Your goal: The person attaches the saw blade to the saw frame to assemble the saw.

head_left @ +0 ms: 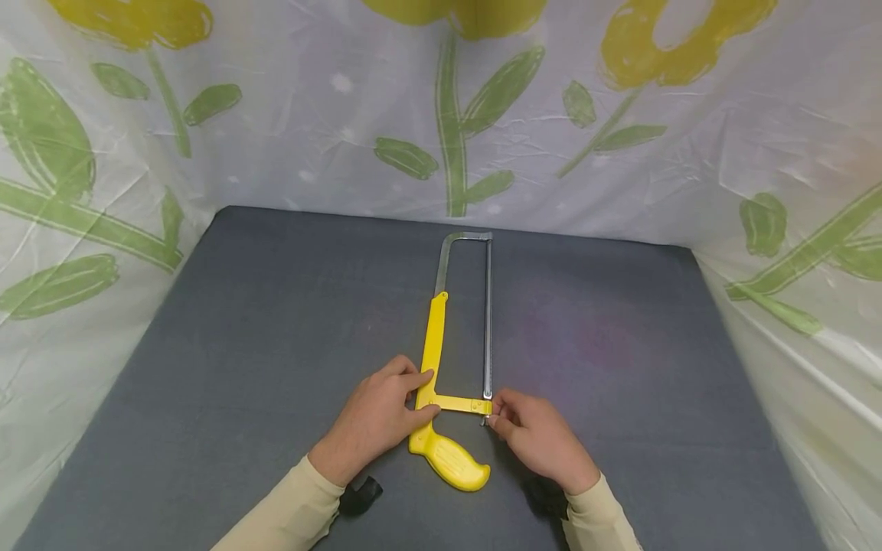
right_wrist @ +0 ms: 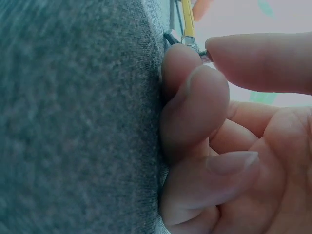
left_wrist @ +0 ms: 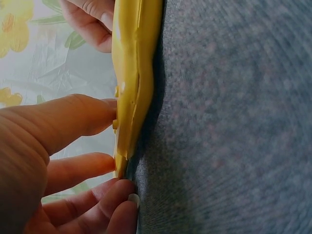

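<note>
A hacksaw (head_left: 432, 344) with a yellow frame and handle and a silver front bow lies flat on a dark grey surface. Its blade (head_left: 488, 321) runs along the right side. My left hand (head_left: 375, 413) holds the yellow frame near the crossbar; thumb and index finger press on its top, and the other fingers bend against its left side, as the left wrist view shows. At the crossbar's right end, my right hand (head_left: 544, 436) pinches the small metal wing nut (head_left: 485, 420) between thumb and fingertips. The right fingers partly cover that nut.
The grey tabletop (head_left: 276, 321) extends around the saw. A white curtain (head_left: 289, 153) printed with yellow flowers and green leaves hangs behind the table and along both sides. A dark strap (head_left: 360, 496) sits by the left sleeve.
</note>
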Demonstrator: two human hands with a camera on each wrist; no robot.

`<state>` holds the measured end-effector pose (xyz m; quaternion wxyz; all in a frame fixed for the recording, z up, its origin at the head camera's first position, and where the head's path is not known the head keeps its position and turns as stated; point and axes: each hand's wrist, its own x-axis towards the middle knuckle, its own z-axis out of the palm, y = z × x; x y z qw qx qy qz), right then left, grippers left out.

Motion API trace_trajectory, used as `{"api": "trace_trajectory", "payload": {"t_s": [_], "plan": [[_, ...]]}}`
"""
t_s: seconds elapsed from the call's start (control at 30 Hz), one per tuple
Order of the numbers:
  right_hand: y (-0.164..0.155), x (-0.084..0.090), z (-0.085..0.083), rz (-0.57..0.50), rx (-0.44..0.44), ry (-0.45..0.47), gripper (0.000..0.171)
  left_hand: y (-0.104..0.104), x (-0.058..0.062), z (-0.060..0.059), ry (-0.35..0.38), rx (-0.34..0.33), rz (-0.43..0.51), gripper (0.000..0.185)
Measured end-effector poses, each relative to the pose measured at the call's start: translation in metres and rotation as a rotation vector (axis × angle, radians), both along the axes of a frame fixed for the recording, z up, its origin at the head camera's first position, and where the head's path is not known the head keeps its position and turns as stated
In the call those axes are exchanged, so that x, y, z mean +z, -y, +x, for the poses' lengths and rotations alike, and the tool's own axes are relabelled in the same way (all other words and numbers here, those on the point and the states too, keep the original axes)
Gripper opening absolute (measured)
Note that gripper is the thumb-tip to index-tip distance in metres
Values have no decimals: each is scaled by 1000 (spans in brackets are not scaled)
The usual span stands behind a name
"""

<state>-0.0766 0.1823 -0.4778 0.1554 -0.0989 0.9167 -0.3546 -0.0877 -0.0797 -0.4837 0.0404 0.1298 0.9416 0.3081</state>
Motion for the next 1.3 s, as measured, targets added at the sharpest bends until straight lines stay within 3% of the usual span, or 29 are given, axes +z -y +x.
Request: {"api": "trace_trajectory", "payload": {"t_s": [0.33,0.53,0.73,0.83,0.93,1.03,1.17,1.3], "plan": [[-1,-2,3,-33,5,14,11,-2,-3,2,-20,-20,-22,55],[-3,-5,-4,-51,-4,27,11,-3,-3,-3,-19,-16,-33,56],[-10,-4,-10,26,47,37,10,7,-7,-4,-9,-43,-76,52],[-16,-1,-20,61,9,36,12,14,-7,-6,-17,-29,-102,53],[-22,2,-33,83,-57,-26,16,23,-6,-10,-40,15,-138,59],[-28,3,-42,126,-93,-151,32,36,-2,-15,-47,72,-164,70],[-33,0,-52,228,-107,-321,72,57,5,-26,-43,158,-200,94],[-36,-6,-62,311,-119,-396,99,77,10,-43,-58,187,-214,118]]}}
